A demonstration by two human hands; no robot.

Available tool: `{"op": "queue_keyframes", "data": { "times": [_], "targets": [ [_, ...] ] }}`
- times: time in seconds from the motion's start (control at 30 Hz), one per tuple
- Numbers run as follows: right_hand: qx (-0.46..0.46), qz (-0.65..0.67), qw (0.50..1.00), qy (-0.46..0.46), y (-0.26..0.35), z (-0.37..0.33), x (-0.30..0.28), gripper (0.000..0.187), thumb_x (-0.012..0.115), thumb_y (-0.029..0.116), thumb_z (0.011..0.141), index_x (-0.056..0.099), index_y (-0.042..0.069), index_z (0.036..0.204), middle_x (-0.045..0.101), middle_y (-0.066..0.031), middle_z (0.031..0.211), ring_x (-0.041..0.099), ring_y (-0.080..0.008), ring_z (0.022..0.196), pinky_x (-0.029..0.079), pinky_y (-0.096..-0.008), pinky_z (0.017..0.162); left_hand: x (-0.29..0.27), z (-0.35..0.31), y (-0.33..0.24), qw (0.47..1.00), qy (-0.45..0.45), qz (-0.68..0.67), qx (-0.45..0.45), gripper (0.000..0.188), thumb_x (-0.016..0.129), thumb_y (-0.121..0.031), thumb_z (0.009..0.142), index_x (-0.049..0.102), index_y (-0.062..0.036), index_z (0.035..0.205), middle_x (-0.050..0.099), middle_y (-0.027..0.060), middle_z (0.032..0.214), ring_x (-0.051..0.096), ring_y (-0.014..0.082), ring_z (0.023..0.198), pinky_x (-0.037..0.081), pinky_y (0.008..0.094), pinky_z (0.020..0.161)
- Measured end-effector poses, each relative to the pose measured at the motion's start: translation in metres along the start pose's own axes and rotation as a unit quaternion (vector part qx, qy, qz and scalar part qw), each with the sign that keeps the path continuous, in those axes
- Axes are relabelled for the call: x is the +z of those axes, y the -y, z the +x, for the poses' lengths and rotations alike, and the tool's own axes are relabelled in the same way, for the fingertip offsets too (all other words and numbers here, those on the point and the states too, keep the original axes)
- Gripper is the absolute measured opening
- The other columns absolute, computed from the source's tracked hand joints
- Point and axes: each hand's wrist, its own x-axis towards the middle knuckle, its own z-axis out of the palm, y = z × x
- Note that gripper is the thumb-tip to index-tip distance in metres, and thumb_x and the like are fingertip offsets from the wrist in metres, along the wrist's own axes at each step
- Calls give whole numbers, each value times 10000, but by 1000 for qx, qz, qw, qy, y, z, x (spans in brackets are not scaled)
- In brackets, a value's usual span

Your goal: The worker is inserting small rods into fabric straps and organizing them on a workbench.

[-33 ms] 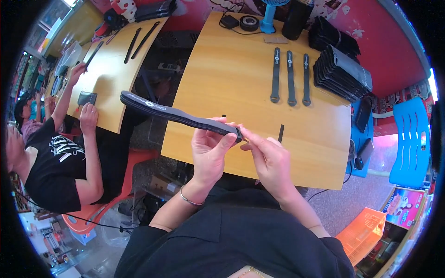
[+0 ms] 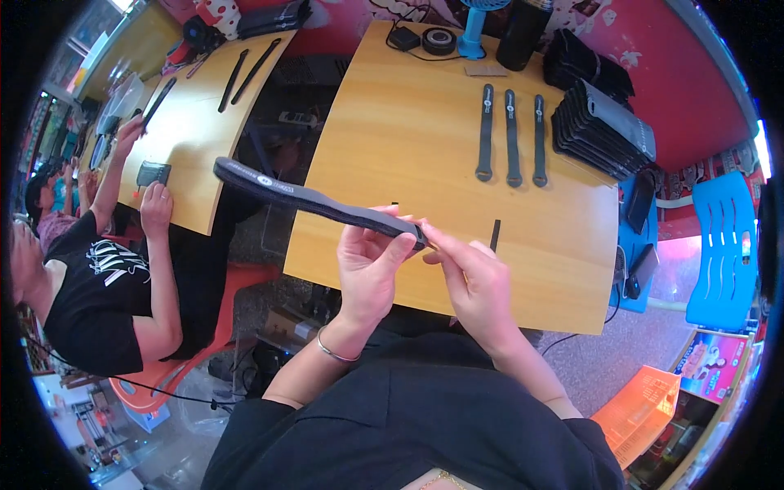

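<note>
My left hand (image 2: pixel 367 273) is closed round a thin stack of dark grey straps (image 2: pixel 302 200), fingers beneath and thumb on top. The stack juts out to the left past the table edge, its rounded end tilted up and a pale print on its top face. At its near end, my right hand (image 2: pixel 478 282) pinches the tip between thumb and fingers. A small brownish bit shows between those fingertips, too small to name. Beyond my hands, three flat grey straps (image 2: pixel 511 139) with ring ends lie side by side on the wooden table (image 2: pixel 392 122).
Stacked black straps (image 2: pixel 600 131) and a black bundle (image 2: pixel 588 65) sit at the back right. A black bottle (image 2: pixel 524 37), blue fan (image 2: pixel 473 33) and tape roll (image 2: pixel 439 41) stand behind. A short black strip (image 2: pixel 496 235) lies near my right hand. A co-worker (image 2: pixel 98 286) sits left.
The far end of the strap stack has turned slightly, dipping a touch to the right. The co-worker's raised hand with a strap has lowered a little. My hands stay nearly in place.
</note>
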Motion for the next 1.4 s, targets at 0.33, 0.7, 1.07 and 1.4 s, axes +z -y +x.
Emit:
{"op": "queue_keyframes", "data": {
  "times": [0.33,0.7,1.07,1.4],
  "targets": [
    [12,66,998,6,-9,5,13,333,589,-72,817,648,71,1111,668,-86,790,617,-155,642,461,-259,601,-1,1,-2,998,-32,34,-35,427,591,0,875,452,-10,1278,602,120,1098,614,230,1014,532,376,873],
    [8,39,999,-1,-18,5,14,330,608,-69,759,668,112,1029,650,-45,735,585,-155,596,458,-287,562,-13,7,-13,992,1,64,-113,554,650,66,801,443,22,1313,632,64,991,606,121,928,490,262,856],
    [42,118,992,5,-18,-2,18,245,531,-77,857,653,39,1035,609,-54,773,554,-111,617,425,-224,544,-28,3,-22,978,96,50,-176,449,563,124,786,492,29,1218,610,91,1034,630,161,936,511,293,864],
    [57,80,993,61,-6,-6,10,270,699,88,780,636,114,1041,638,-50,742,574,-130,614,440,-278,558,-23,4,-21,966,137,71,-207,455,386,-24,912,311,25,1358,534,75,1042,552,134,962,451,273,856]
  ]
}}
